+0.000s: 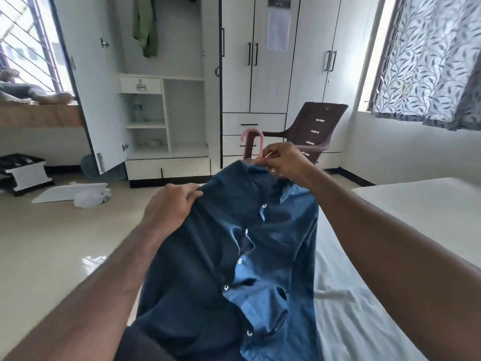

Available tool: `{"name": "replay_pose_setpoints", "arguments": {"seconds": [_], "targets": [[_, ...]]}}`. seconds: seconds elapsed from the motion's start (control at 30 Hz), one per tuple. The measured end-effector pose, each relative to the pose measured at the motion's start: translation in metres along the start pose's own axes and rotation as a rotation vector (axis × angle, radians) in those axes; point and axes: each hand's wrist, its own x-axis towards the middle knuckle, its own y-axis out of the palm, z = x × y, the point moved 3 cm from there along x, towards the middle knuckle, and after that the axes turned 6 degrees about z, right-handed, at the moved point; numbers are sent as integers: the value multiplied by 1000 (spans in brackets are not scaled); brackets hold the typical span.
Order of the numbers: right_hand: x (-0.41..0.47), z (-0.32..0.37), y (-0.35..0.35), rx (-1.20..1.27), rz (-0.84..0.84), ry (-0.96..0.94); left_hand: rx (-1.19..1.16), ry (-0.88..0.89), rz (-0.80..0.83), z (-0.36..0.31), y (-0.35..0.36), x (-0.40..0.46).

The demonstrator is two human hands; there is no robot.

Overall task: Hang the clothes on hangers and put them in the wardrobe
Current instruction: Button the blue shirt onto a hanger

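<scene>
Hands work a dark blue button-up shirt point(234, 243): left hand point(171, 204) grips the shoulder, right hand point(281, 162) pinches the collar at the pink plastic hanger point(251, 144); better to seat both shoulders evenly.

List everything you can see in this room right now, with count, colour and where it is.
shirt: one, blue, buttoned, held up over the bed edge
hanger: one, pink, hook sticking out of the shirt collar
wardrobe: one, white, far wall, left door open
hanging garment: one, green, inside the open wardrobe section
chair: one, brown plastic, right of the wardrobe
bed: one, white sheet, right
curtain: one, grey leaf print, right window
plastic bag: one, white, floor left
left hand: grips the shirt's shoulder
right hand: fingers pinch at the collar by the hanger
</scene>
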Motion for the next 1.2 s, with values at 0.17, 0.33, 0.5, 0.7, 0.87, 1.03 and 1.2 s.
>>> {"name": "replay_pose_setpoints", "arguments": {"seconds": [0.17,0.33,0.5,0.7,0.87,1.03,1.2], "targets": [[26,24,19,-128,-74,3,193,46,-164,43,-29,-6],[73,32,35,-84,-222,30,311,-60,-212,127,-48,-2],[151,70,76,-43,-221,-88,101,-190,-21,212,-63,28],[228,110,109,-113,-148,-164,-77,-161,-72,240,-131,123],[260,151,98,-91,-120,-157,-173,-76,34,203,-201,220],[296,227,58,-73,-68,-178,-267,-37,374,151,-256,301],[348,330,-24,-70,-104,-205,-340,-64,457,99,-340,382]]}}
